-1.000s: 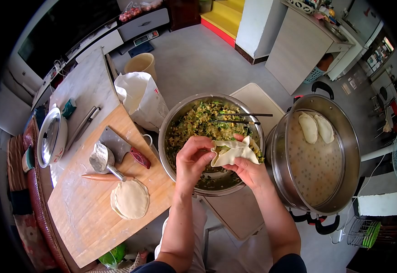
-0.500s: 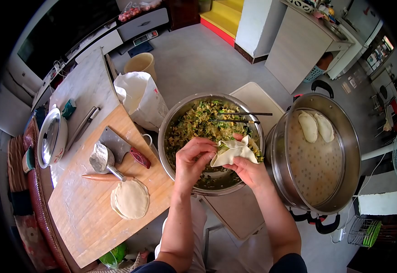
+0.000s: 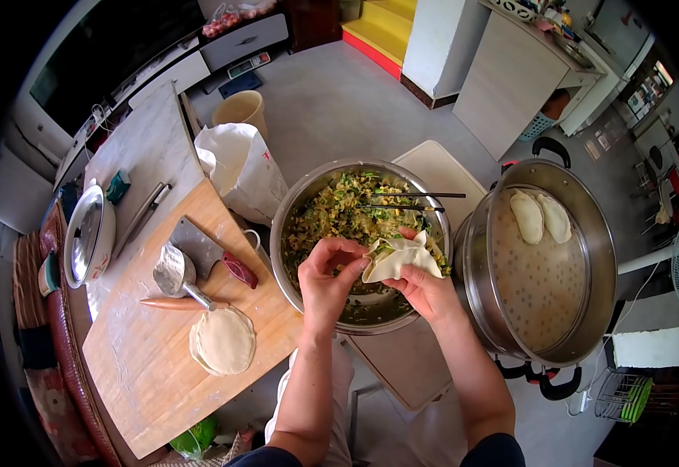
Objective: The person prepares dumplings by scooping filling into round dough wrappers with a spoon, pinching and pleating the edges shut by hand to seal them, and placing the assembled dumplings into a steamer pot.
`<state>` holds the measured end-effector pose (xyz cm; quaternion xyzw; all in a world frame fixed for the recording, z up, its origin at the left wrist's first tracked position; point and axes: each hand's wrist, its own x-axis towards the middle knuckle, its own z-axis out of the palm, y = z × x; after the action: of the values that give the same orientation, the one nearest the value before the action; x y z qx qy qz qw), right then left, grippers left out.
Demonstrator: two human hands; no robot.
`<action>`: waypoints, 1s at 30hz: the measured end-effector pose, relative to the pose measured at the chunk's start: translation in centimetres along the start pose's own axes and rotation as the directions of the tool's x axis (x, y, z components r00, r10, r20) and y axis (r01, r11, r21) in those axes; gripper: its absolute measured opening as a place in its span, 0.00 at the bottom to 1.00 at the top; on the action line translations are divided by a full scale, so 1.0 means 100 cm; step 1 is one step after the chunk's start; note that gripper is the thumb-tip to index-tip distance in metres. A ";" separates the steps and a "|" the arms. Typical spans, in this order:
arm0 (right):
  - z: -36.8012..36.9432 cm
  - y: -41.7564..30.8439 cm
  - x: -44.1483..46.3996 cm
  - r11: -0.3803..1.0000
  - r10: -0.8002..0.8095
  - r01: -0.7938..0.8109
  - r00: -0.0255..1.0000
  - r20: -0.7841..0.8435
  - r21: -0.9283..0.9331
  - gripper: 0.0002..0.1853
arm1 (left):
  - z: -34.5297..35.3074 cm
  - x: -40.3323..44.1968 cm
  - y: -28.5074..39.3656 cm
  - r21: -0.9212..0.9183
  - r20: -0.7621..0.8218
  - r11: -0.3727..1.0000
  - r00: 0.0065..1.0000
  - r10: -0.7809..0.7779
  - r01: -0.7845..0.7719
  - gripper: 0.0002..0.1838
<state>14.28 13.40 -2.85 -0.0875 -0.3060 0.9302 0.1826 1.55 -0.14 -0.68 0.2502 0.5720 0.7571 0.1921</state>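
Observation:
A half-closed dumpling [image 3: 398, 261] of pale dough, with green and yellow filling showing at its open edge, is held above the steel bowl [image 3: 281, 268]. My right hand [image 3: 429, 291] cradles it from the right, thumb on the near side. At its left edge, my left hand [image 3: 330, 272] has thumb and fingertips pinched together on the dough rim. Chopped filling [image 3: 331, 210] lies in the bowl, and a pair of chopsticks [image 3: 425, 194] rests across the bowl's far right side. On the board to the left sits a stack of round wrappers [image 3: 222, 342].
The wooden board [image 3: 137, 389] carries a cleaver [image 3: 193, 243], a metal scoop [image 3: 173, 268] and a rolling pin [image 3: 172, 303]. On the right, a large steamer pot [image 3: 611, 292] holds two finished dumplings [image 3: 540, 217]. A white sack [image 3: 246, 175] stands behind the board.
My left hand has shifted very slightly at the dumpling's left edge, its fingers still pinched. My right hand and the dumpling stay nearly in place.

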 end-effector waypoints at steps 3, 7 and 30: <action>0.000 0.000 -0.001 1.000 -0.001 0.001 1.000 0.004 0.005 0.34 | 0.000 0.000 0.000 -0.016 -0.008 1.000 1.000 -0.008 0.008 0.12; -0.001 0.000 -0.001 1.000 0.001 -0.001 1.000 0.008 -0.007 0.35 | 0.000 0.000 0.003 -0.006 -0.001 1.000 1.000 0.013 -0.013 0.10; -0.004 -0.005 0.000 1.000 -0.007 0.007 1.000 0.004 0.023 0.34 | -0.008 0.005 0.019 -0.008 0.307 0.999 0.951 -0.040 0.045 0.17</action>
<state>14.56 13.93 -2.88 -0.0824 -0.2958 0.9333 0.1864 0.65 -1.02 1.04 0.3512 0.5347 0.7090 0.2968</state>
